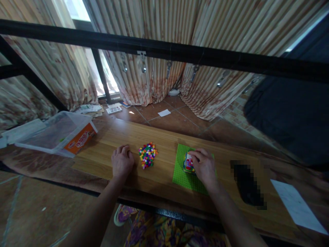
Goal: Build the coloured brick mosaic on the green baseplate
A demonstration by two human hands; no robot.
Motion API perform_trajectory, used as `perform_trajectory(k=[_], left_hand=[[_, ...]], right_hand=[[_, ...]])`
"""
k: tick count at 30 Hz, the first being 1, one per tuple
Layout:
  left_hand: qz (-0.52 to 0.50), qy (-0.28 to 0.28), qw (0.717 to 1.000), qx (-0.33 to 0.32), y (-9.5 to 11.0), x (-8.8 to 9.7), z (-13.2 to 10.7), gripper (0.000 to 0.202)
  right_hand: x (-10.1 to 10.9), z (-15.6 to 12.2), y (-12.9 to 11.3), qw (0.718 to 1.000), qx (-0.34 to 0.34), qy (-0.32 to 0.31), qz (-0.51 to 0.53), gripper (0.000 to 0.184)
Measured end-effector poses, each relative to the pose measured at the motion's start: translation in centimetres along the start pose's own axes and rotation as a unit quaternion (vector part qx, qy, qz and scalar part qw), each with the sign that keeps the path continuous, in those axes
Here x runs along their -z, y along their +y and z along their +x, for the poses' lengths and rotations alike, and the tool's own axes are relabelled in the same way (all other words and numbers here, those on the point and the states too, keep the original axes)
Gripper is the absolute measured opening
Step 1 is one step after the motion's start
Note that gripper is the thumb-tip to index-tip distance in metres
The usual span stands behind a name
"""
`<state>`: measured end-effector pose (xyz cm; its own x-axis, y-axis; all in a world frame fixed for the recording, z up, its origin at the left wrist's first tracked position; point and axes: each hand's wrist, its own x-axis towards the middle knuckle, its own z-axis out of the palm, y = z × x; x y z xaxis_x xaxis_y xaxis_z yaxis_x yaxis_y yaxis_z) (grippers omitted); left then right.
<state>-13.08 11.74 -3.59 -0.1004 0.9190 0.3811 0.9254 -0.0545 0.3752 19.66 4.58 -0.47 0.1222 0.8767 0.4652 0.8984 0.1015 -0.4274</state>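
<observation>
My left hand (pixel 122 161) rests on the wooden table with its fingers curled in, and nothing shows in it. Just to its right lies a loose pile of small coloured building bricks (pixel 147 156). On a green studded baseplate (pixel 180 169) stands a small blocky build of many-coloured bricks (pixel 189 164). My right hand (pixel 205 165) reaches over this build from the right, thumb and fingertips pinched together at its top. Whatever is between those fingertips is too small to make out. The hand covers the right part of the build and some of the baseplate.
A clear plastic box (pixel 56 133) with an orange label stands at the left end. A dark, pixelated object (pixel 248 185) lies right of the baseplate, and a white sheet (pixel 298 204) at the right end. A black metal bar (pixel 159 48) crosses before the curtains (pixel 154 20).
</observation>
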Motion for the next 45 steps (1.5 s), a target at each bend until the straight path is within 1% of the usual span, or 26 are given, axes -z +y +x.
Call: perform_trajectory(k=[5, 11, 19, 24, 30, 34, 36, 39, 41, 42, 45], left_hand=[[0.003, -0.002, 1.000, 0.002, 0.0, 0.0, 0.0, 0.028], [0.003, -0.007, 1.000, 0.007, 0.0, 0.0, 0.0, 0.028], [0.006, -0.002, 1.000, 0.005, 0.0, 0.0, -0.1, 0.028], [0.008, -0.001, 1.000, 0.000, -0.1, -0.2, -0.1, 0.028], [0.003, 0.002, 1.000, 0.000, 0.0, 0.0, -0.1, 0.028], [-0.005, -0.001, 1.000, -0.002, 0.1, 0.1, -0.1, 0.027], [0.000, -0.005, 1.000, 0.002, 0.1, 0.1, -0.2, 0.026], [0.006, -0.007, 1.000, 0.007, 0.1, 0.0, -0.2, 0.026], [0.006, -0.005, 1.000, 0.006, 0.1, 0.0, -0.2, 0.026], [0.007, -0.004, 1.000, 0.006, 0.1, -0.1, -0.2, 0.026], [0.008, -0.003, 1.000, 0.008, 0.1, 0.0, -0.3, 0.025]], right_hand=[[0.1, -0.3, -0.2, 1.000, 0.021, -0.010, -0.010, 0.031], [0.0, -0.4, -0.1, 1.000, 0.020, -0.012, 0.000, 0.033], [-0.4, -0.4, 0.2, 0.999, 0.040, -0.013, 0.000, 0.033], [-0.6, -0.5, 0.4, 0.999, 0.039, -0.021, 0.003, 0.034], [-0.5, -0.3, 0.0, 0.999, 0.037, -0.022, 0.006, 0.035], [-0.4, -0.3, -0.1, 0.999, 0.033, -0.015, 0.011, 0.034], [-0.2, -0.3, -0.4, 1.000, 0.025, 0.006, 0.004, 0.033], [0.1, -0.7, -1.6, 0.999, 0.021, 0.046, 0.006, 0.032], [-0.1, -1.1, -3.3, 0.998, 0.036, 0.046, 0.030, 0.029], [-0.4, -1.4, -4.3, 0.997, 0.046, 0.035, 0.048, 0.027], [-2.4, -2.5, -7.6, 0.990, 0.070, -0.053, 0.112, 0.023]])
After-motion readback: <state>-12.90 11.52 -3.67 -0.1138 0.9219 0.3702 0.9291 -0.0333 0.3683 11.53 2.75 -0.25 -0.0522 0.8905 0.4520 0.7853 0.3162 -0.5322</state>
